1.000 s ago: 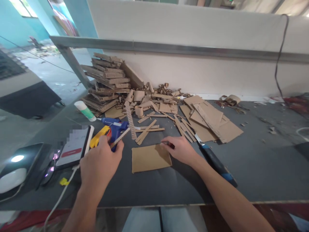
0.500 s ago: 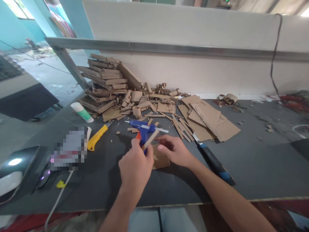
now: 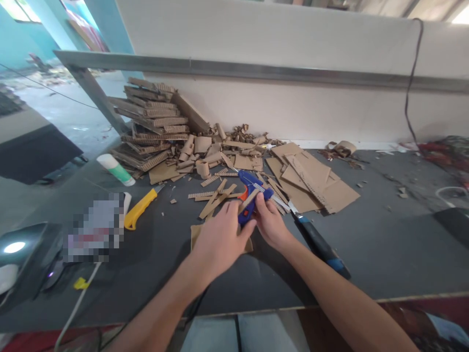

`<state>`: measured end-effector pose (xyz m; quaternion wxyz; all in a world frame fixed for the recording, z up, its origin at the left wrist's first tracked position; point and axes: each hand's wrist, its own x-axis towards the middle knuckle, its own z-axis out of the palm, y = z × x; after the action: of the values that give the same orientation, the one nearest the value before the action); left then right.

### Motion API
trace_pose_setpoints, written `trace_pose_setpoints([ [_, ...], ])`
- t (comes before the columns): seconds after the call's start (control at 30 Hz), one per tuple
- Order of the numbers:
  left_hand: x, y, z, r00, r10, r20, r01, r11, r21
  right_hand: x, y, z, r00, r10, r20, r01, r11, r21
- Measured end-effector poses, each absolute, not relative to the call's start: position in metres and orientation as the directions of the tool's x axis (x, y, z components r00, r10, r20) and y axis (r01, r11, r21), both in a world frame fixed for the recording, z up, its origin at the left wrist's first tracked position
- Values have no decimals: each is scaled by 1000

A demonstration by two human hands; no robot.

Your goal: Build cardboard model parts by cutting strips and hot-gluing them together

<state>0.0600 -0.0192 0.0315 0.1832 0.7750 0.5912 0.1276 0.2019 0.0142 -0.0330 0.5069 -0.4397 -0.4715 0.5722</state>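
A blue hot glue gun (image 3: 247, 213) is held up between my two hands, its nozzle pointing away to the upper left. My left hand (image 3: 223, 237) is closed around the gun's near side, with a thin cardboard strip (image 3: 249, 199) lying along the gun at its fingers. From the other side my right hand (image 3: 273, 225) closes on the rear of the glue gun, thumb up beside the strip. Below my left hand a flat cardboard piece (image 3: 195, 235) lies on the table, partly hidden. Loose cardboard strips (image 3: 220, 198) lie just beyond.
A yellow cutter (image 3: 141, 209) and a white-green glue stick (image 3: 116, 169) lie left. Right of my hands is a black-handled knife (image 3: 322, 244). Behind are stacked cardboard (image 3: 157, 117), scraps (image 3: 205, 146) and flat sheets (image 3: 311, 178). A white cable (image 3: 80, 298) crosses the front left.
The glue gun has moved right with my left hand. My right hand, apart from it before, now grips it too. The strips and flat cardboard are more uncovered at left.
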Motion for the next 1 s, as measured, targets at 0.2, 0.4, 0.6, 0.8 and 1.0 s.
trace_pose_setpoints([
  [0.2,1,8,41,391,908,-148,890,-332,314,207,16,-22,-106,985,-139,-333,-166,-928],
  [0.4,-11,10,31,481,827,-292,876,-434,213,220,25,-15,-171,978,-123,-347,-176,-921],
  [0.6,6,15,20,452,861,-234,892,-428,147,233,29,-16,-79,996,-42,-238,-60,-970],
  [0.8,1,29,11,539,814,-218,842,-509,182,237,34,-31,138,990,5,111,-10,-994],
  [1.0,-4,32,6,598,778,-192,798,-558,226,240,37,-39,133,989,69,243,35,-969],
])
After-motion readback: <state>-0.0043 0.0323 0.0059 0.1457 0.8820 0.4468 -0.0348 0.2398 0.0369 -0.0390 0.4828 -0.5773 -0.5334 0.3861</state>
